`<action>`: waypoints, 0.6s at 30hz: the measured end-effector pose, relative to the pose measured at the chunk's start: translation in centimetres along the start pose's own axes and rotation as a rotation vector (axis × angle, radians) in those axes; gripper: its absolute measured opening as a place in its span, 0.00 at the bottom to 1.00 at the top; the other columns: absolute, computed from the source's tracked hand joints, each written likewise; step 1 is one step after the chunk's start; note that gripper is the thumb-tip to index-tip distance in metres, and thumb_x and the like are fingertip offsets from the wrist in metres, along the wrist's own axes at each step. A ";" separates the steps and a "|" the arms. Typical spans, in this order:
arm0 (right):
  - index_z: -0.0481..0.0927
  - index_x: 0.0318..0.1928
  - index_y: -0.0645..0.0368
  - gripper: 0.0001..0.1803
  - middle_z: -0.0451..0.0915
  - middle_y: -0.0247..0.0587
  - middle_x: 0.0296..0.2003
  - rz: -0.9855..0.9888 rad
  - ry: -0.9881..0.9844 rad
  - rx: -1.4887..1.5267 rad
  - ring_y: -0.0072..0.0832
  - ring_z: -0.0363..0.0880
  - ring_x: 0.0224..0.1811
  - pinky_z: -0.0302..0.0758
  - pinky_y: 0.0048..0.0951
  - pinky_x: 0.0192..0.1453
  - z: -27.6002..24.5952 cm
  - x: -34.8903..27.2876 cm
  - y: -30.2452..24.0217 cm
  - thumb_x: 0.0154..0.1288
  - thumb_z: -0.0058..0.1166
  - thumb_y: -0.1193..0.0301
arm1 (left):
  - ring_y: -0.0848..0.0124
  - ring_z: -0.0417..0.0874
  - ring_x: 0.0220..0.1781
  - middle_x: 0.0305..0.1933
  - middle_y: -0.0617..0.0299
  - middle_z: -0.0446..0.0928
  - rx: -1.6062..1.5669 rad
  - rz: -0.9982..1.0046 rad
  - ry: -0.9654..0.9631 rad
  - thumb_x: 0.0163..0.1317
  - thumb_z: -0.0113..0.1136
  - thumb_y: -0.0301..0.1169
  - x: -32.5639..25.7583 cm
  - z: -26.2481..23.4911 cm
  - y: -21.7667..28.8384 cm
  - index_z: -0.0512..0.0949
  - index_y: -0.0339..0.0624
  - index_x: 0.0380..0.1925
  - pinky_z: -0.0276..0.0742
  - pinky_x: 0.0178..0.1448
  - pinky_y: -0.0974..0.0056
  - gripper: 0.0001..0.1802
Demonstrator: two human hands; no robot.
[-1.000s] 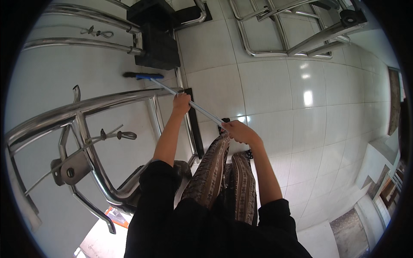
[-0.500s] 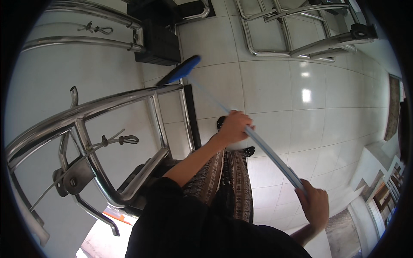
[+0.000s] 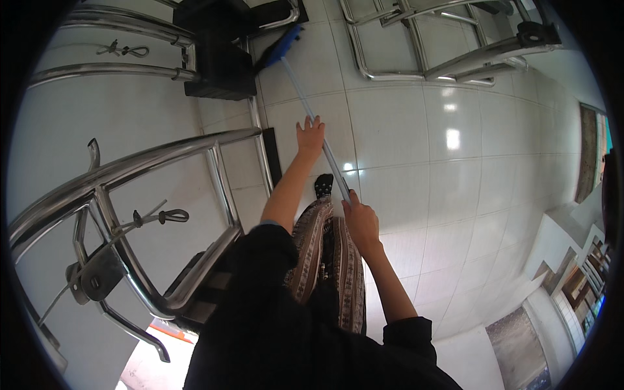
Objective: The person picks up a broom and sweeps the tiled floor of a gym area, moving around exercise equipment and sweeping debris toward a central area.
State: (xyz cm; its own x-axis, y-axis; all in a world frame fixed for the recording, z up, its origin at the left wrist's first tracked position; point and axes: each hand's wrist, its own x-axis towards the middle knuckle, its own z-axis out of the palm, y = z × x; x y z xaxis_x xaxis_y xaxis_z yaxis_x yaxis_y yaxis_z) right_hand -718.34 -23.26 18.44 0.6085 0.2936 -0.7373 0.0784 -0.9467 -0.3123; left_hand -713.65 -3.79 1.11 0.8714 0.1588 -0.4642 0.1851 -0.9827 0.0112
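A broom with a blue head, dark bristles [image 3: 281,49] and a pale grey handle [image 3: 335,162] reaches away from me over the tiles. Its head is beside a black block of the exercise machine at the far left. My left hand [image 3: 311,138] holds the handle midway along, in a loose grip with the fingertips somewhat apart. Nearer to me, my right hand [image 3: 361,221] is closed round the upper end of the handle. My foot in a dark spotted sock [image 3: 323,186] stands below the handle.
A chromed tube frame [image 3: 162,153] with a cable and pulley fills the left side. Black weight blocks [image 3: 224,62] stand beyond it. Another chromed frame [image 3: 416,71] rests on the floor at the far right. White tiles [image 3: 390,123] cover the floor.
The broom head has moved away from me, alongside the black block. My left hand has gone forward and left, its fingers loosening; my right hand has swung forward and left with the handle.
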 end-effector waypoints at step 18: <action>0.76 0.46 0.58 0.15 0.76 0.52 0.20 0.332 0.183 -0.064 0.45 0.76 0.24 0.70 0.38 0.27 -17.9 -21.9 10.8 0.59 0.52 0.67 | 0.61 0.67 0.53 0.42 0.55 0.68 -0.739 0.552 0.021 0.40 0.62 0.27 -11.7 -10.0 23.4 0.69 0.39 0.32 0.54 0.64 0.48 0.17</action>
State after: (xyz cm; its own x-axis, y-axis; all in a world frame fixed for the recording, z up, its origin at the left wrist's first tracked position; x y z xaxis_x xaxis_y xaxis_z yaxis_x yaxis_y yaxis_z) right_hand -716.65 -42.28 41.94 0.7394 -0.0530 -0.6711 -0.1004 -0.9944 -0.0322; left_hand -714.95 -27.70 15.70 0.9289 -0.3055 -0.2091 -0.0222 -0.6098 0.7923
